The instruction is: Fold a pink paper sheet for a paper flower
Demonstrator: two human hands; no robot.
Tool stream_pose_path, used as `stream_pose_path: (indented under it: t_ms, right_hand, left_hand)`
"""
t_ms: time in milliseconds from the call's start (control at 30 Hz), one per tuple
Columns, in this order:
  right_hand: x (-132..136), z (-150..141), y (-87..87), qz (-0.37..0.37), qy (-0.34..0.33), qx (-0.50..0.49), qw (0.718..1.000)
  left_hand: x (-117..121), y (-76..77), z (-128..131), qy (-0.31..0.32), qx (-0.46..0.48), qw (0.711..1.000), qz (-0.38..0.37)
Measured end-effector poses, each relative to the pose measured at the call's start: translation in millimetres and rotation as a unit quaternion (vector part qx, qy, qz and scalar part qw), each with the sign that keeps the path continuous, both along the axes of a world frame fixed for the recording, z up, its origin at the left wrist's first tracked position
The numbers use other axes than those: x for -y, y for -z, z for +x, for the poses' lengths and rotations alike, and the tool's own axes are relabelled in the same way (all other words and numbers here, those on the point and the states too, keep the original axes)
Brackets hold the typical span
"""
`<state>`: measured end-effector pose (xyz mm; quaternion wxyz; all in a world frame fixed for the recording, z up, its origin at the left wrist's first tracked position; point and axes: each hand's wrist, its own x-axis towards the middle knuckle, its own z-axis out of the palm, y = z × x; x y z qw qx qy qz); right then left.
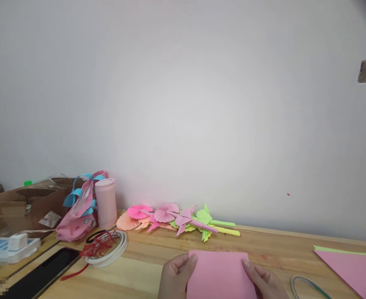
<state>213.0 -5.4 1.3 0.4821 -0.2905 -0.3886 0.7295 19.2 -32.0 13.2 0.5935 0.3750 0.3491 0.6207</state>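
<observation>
A pink sheet of paper [220, 274] lies on the wooden table [145, 265] at the bottom middle of the view. My left hand [175, 276] grips its left edge, thumb on top and fingers curled under. My right hand [262, 280] holds its right edge with the thumb pressed on the paper. Both hands are cut off by the bottom of the frame.
Folded paper flowers [173, 218] in pink, orange and green lie by the white wall. A pink cylinder [106, 202], a pink bag [77, 216], a cardboard box [24, 205], tape rolls with red string [106, 247], a dark phone [42, 274] and more paper sheets [354, 265] surround them.
</observation>
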Motion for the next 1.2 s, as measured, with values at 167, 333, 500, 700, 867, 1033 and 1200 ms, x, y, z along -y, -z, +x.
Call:
stream_pose_path:
  t_ms: [167,333,500,700,867,1033,1200]
  right_hand:
    - [-3,0,5.5,0.0,0.005,-0.003,1.0]
    - [-2,-1,7.0,0.004,0.022,0.013,1.0]
    - [0,-4,8.9,0.039,0.037,0.068,0.996]
    - [3,-5,4.5,0.048,0.023,0.06,0.997]
    - [2,-3,1.0,0.025,0.068,0.084,0.994]
    - [6,-2,-6.9,0.044,0.136,0.084,0.986]
    - [13,-2,-16.1,0.013,0.156,0.013,0.988]
  left_hand:
    - [-1,1.1,0,0.009,0.009,1.0,0.002]
    - [-2,2.5,-1,-0.007,-0.013,1.0,-0.009]
    - [-1,1.5,0,-0.008,-0.012,1.0,-0.022]
    - [0,0.3,4,-0.039,0.02,0.996,-0.078]
    - [-3,4.4,7,-0.039,0.014,0.994,-0.1]
    - [-8,12.4,2,0.003,0.018,0.995,-0.095]
    - [-6,10.1,3,0.013,0.018,0.994,-0.105]
